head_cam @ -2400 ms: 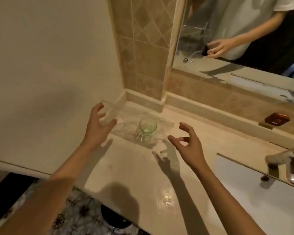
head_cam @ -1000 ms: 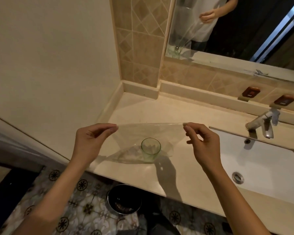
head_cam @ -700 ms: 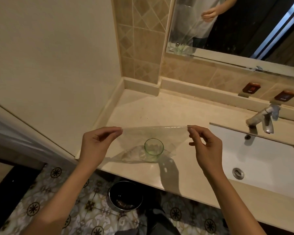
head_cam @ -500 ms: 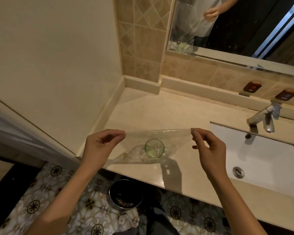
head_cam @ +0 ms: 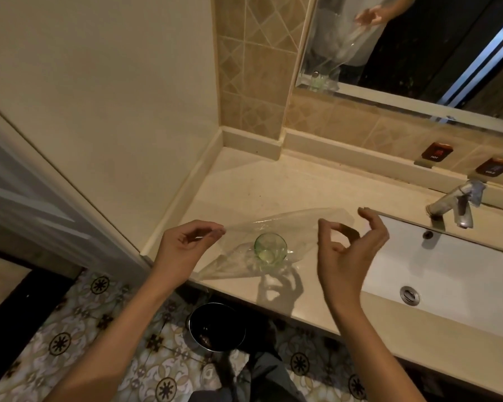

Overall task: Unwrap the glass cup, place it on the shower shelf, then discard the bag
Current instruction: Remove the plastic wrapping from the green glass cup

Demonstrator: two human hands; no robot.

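Note:
A small green-tinted glass cup point(head_cam: 270, 250) stands on the beige counter point(head_cam: 273, 187) near its front edge, inside a clear plastic bag point(head_cam: 299, 224) that lies loosely around it. My left hand point(head_cam: 186, 248) pinches the bag's left top corner between thumb and forefinger. My right hand point(head_cam: 349, 250) hovers to the right of the cup with fingers spread and curled, holding nothing; the bag's right edge sags behind it.
A white sink point(head_cam: 447, 265) with a chrome tap point(head_cam: 456, 204) fills the counter's right side. A dark round bin point(head_cam: 217, 326) stands on the patterned floor below the counter edge. A mirror point(head_cam: 418, 44) hangs on the tiled back wall; a plain wall closes the left.
My right hand has let go of the bag's right corner and opened. The bag's top edge has dropped on that side. My left hand keeps its pinch.

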